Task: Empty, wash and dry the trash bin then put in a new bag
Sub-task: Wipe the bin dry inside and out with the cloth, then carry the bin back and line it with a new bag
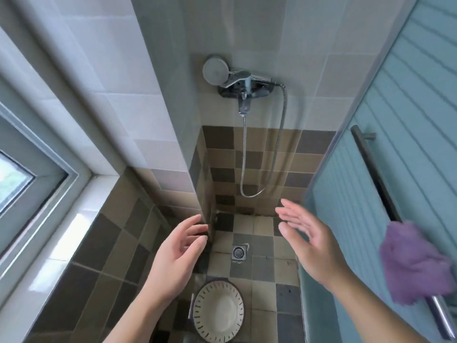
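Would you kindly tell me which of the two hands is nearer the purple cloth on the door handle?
The right hand: it hovers open beside the purple cloth, while the left hand is across the floor drain.

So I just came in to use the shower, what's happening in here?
A person stands in the shower stall with both hands out and empty: the left hand and right hand hold nothing, fingers relaxed. The white trash bin sits upright on the tiled floor below them, with no bag in it. The shower head rests on the tap, and no water shows. A purple cloth hangs on the door handle.
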